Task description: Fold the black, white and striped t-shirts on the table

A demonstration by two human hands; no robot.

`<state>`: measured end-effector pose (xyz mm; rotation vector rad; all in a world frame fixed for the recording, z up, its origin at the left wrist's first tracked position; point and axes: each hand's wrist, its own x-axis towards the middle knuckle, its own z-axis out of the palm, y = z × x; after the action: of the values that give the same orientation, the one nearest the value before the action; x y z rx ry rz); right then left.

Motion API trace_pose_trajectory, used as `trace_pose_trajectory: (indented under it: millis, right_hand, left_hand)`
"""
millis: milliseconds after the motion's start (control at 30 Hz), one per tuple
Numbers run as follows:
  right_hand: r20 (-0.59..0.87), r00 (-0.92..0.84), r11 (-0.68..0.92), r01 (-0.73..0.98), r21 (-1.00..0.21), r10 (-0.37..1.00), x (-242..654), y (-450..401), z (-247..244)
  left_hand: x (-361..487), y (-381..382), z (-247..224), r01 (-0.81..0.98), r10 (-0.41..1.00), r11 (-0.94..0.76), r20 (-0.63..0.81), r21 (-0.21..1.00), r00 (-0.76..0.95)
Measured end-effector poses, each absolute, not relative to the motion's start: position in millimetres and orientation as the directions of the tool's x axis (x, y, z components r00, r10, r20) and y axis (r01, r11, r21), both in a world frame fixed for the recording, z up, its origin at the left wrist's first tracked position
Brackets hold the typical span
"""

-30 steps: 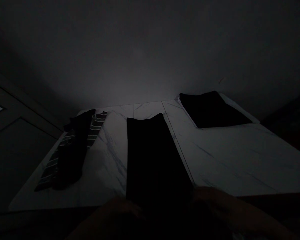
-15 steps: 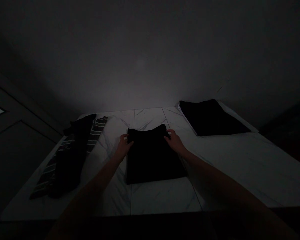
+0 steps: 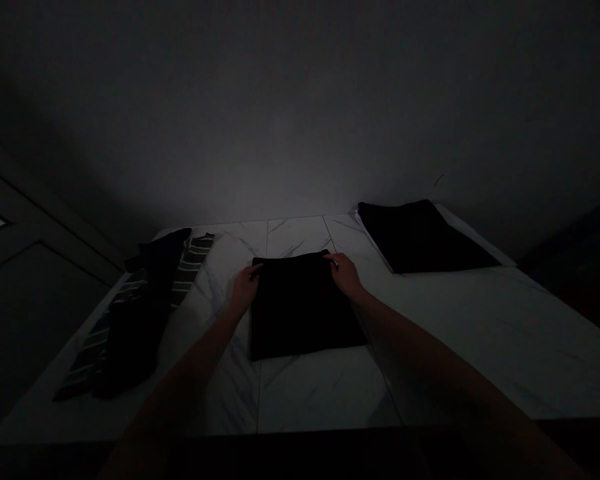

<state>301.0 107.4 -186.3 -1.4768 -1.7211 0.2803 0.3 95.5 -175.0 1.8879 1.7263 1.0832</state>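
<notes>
A folded black garment [image 3: 303, 307] lies roughly flat on the white marble-patterned table [image 3: 325, 400]. Its exact kind is too dark to tell. My left hand [image 3: 245, 288] is closed on its far left corner, fingers at the edge. At the far right corner, my right hand [image 3: 346, 275] pinches the same garment. The far edge between my hands runs nearly straight.
To the left lie striped clothes [image 3: 193, 263] with a black garment [image 3: 137, 333] over them. At the back right, another folded black garment [image 3: 425, 237] rests on something pale. A wall [image 3: 280, 133] rises behind the table; a panelled door [image 3: 35, 280] stands at left.
The garment's far edge has gone from sagging to nearly straight. Its near edge has shifted slightly away from me. Both hands stay at the far corners, with the fingers closed more over the cloth.
</notes>
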Motion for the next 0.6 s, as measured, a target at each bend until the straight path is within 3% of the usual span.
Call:
trace_pose_trajectory:
  millis: [233,400,500,600]
  right_hand:
    - [0.424,0.037,0.267,0.725,-0.635,0.905,302,103,-194]
    - [0.507,0.004,0.347,0.724,-0.596,0.862,297,95,-186]
    - [0.444,0.035,0.249,0.787,-0.565,0.896,297,91,-184]
    - [0.311,0.049,0.109,0.876,-0.469,0.949,296,89,-182]
  left_hand:
    - [-3,97,-191,0.726,0.937,-0.215,0.349,0.653,-0.036]
    - [2,92,-192,0.769,0.899,-0.309,0.437,0.560,0.043]
    - [4,86,-190,0.827,0.889,-0.315,0.449,0.465,0.086]
    - [9,77,-183,0.915,0.928,-0.190,0.370,0.356,0.049]
